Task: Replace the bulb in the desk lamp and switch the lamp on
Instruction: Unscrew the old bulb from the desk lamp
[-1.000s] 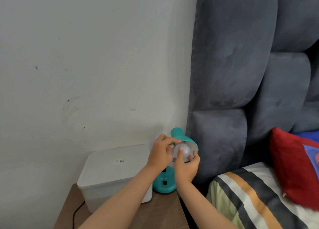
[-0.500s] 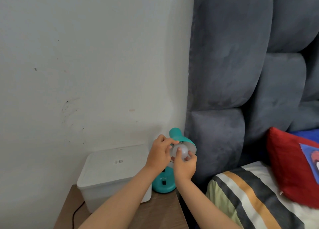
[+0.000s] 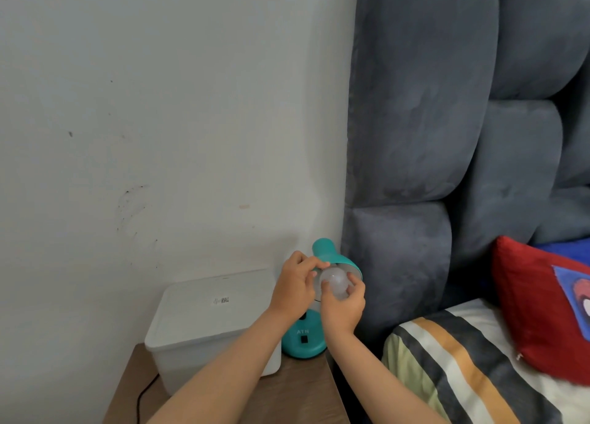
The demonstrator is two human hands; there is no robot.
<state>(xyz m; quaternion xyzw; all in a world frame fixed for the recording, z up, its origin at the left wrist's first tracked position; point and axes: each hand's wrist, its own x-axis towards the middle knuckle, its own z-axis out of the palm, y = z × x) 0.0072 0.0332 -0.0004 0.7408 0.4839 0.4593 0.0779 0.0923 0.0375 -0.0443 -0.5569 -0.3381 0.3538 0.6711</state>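
— Where is the bulb?

— The white bulb sits in the mouth of the teal lamp shade, which tilts toward the camera. The right hand cups it from below, fingertips closed around its round front. Whether its base is seated in the socket cannot be told; the shade and fingers hide that part.

— And the other hand?

— The left hand pinches the near rim of the shade, thumb and forefinger closed on its edge, the rest of the fingers curled beside it.

— What stands around the lamp?

— The round teal lamp base, with a small dark switch on its front, rests at the back right corner of the brown tabletop. Just to its left, nearly touching it, is a white lidded plastic box with a small barcode label on top. A black cord trails over the tabletop in front of the box. Behind both is a pale wall with a few scuff marks.

— Anything crowding the hands?

— The grey padded headboard rises just to the right of the shade, close beside the right hand's knuckles. The left forearm crosses in front of the box's right end and part of the lamp base, and both hands cover the lamp's neck. Lower right lie a striped bedcover and a red pillow.
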